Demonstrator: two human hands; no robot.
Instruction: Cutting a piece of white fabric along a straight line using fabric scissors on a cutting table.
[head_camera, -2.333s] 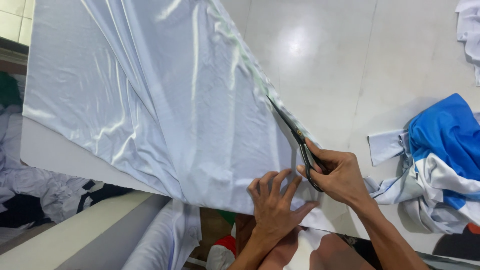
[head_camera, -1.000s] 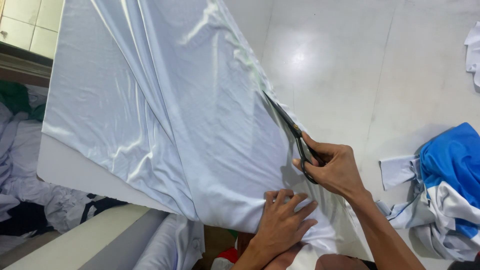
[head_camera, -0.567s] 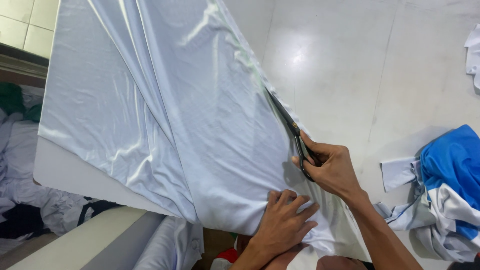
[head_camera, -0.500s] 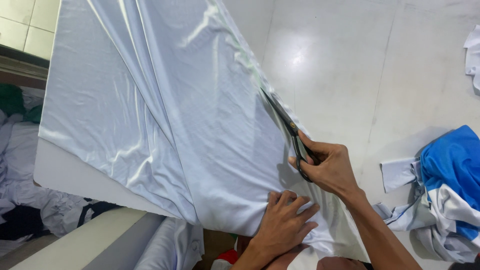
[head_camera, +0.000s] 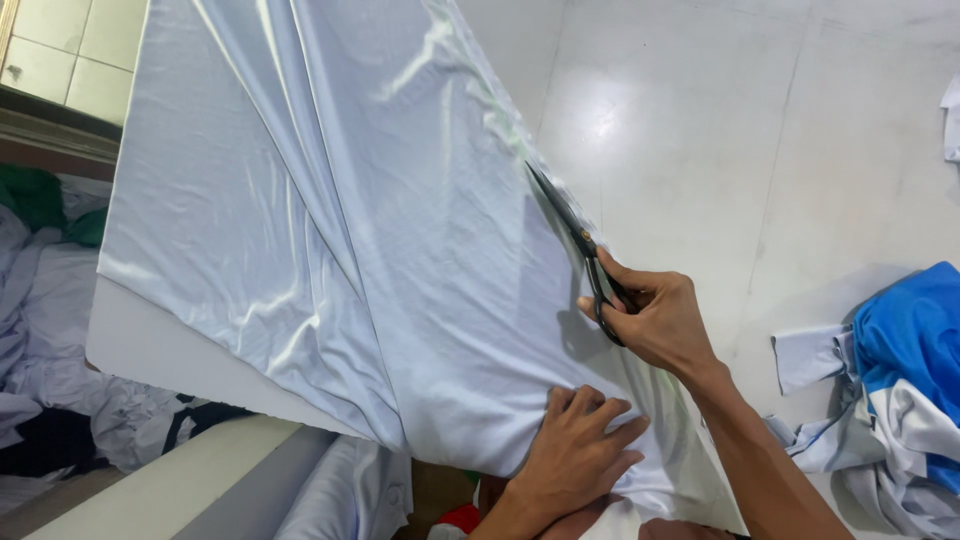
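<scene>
A large sheet of shiny white fabric (head_camera: 330, 220) lies spread over a white cutting table (head_camera: 760, 130). My right hand (head_camera: 655, 315) grips black scissors (head_camera: 575, 240), whose blades lie along the fabric's right edge, pointing up and to the left. My left hand (head_camera: 580, 450) presses flat on the fabric near the table's front edge, fingers spread, just below the right hand.
A heap of blue and white cloth pieces (head_camera: 890, 390) lies at the right of the table. A roll of white fabric (head_camera: 345, 490) sits below the front edge. More white and green cloth (head_camera: 40, 300) is piled at the left, beside a tiled floor.
The scissors have advanced up along the fabric's edge, with the blades opening and closing. My left hand slid lower and flattened on the cloth. The view shifted slightly left.
</scene>
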